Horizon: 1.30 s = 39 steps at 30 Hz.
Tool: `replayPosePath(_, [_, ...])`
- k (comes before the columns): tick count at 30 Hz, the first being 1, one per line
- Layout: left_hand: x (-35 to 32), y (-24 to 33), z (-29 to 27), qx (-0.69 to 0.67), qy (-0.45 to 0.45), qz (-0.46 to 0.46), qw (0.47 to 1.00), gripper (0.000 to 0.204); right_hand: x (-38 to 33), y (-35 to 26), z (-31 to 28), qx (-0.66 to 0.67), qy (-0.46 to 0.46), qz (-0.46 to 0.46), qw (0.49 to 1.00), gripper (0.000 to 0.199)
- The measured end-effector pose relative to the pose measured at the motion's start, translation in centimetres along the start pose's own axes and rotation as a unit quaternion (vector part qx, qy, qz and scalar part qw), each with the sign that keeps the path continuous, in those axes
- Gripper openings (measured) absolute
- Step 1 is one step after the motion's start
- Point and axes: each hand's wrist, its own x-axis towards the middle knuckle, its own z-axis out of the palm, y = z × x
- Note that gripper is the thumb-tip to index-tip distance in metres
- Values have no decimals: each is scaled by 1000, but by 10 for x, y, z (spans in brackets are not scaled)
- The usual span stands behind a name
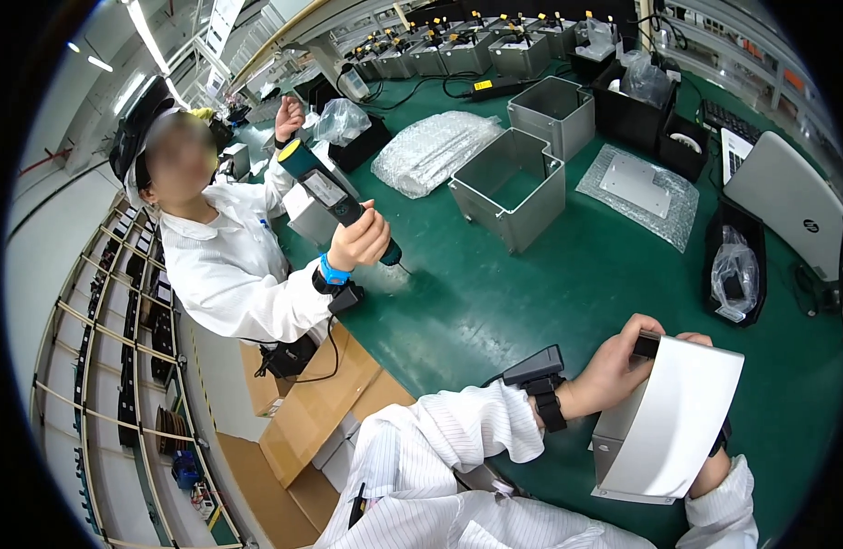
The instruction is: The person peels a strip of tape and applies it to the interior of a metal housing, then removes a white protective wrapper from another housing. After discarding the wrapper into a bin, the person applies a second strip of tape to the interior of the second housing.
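A grey metal housing with a smooth, light curved panel [680, 421] stands tilted at the near right of the bench. My left hand [614, 366] is closed on its far end, the thumb lying along its side. A small dark part [648, 344] shows beside those fingers; I cannot tell what it is. My right hand [712, 471] is against the housing's right side, mostly hidden behind the panel. Fingertips, seemingly of that hand, show past the far edge. To the left, a co-worker's hand [359, 240] grips a dark green and black power screwdriver [323, 188], its bit pointing down at the bench.
Two open grey metal boxes [511, 194] stand mid-bench, beside bubble wrap [435, 154] and a flat plate [637, 183] on more wrap. Black bins [634, 105] and a laptop [788, 197] line the right. Cardboard boxes [316, 403] sit left of my arm.
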Motion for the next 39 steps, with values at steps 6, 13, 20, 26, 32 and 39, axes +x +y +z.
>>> replayPosePath(6, [3,3,-11,0,-33,4,999,40,-10,-29,-4,363,31,290,885,27])
replayPosePath(13, [9,7,-16,-60,-51,9,997,58,-12,-26,-12,373,2,246,894,26])
replayPosePath(20, [5,2,-20,18,-29,1,999,66,-19,-32,-17,393,-34,209,895,26])
replayPosePath(26, [6,2,-21,55,11,22,998,68,2,-26,-26,377,26,190,906,27])
replayPosePath(32, [8,24,-16,-88,-56,-40,994,77,14,-31,-17,320,130,181,921,27])
replayPosePath(39, [-1,22,-19,-8,-22,-35,999,76,-35,-28,-54,312,156,168,922,28])
